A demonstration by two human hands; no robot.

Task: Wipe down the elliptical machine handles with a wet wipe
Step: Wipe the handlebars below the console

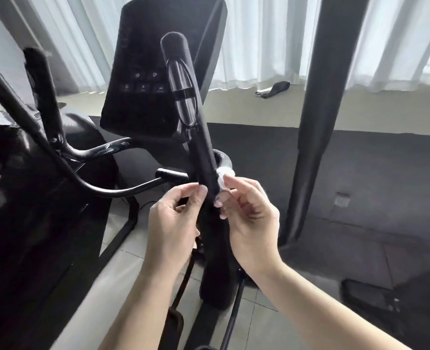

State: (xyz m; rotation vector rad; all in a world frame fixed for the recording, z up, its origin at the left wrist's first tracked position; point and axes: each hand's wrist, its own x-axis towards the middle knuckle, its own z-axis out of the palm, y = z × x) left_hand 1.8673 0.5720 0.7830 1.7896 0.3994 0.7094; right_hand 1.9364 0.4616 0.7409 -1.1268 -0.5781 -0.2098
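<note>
Low on the near centre handle [199,147], the right grip [249,213] pinches the wet wipe [222,180] against its right side, left grip [176,218] curled opposite, hold unclear; best wrap it round, then slide upward.

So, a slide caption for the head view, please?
Right hand holds a wipe against the black handle, left hand beside it.

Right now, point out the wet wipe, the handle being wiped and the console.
wet wipe [223,179]: head view, bunched white part.
handle [201,152]: head view, black grip above the wipe.
console [143,72]: head view, dark front panel.
</note>
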